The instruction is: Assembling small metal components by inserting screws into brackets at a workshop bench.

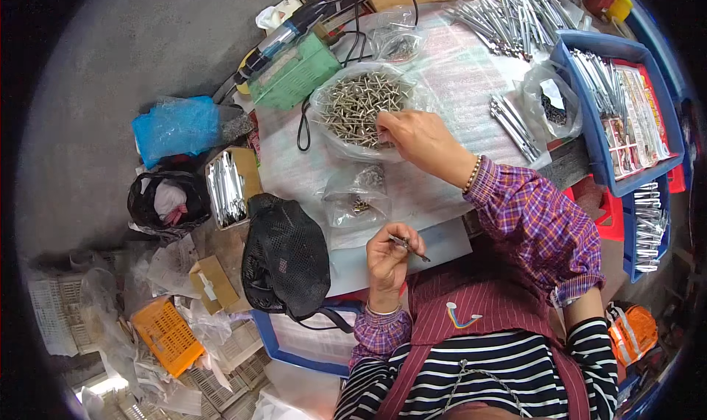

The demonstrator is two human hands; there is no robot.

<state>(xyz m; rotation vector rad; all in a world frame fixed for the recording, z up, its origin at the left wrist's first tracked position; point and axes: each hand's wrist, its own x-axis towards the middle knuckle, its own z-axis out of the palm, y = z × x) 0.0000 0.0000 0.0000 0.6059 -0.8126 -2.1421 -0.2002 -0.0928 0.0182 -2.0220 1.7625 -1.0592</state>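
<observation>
A slim metal piece [413,251] lies pinched in the left hand [390,262], partly hidden by the fingers. The right hand [421,142] dips into the bagged metal pins [359,103]; whether its half-hidden fingertips grip one, I cannot tell.

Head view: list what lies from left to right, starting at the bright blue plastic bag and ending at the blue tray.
Bright blue plastic bag, green basket, heap of small metal pieces, right hand, bundle of metal rods, blue tray.
</observation>
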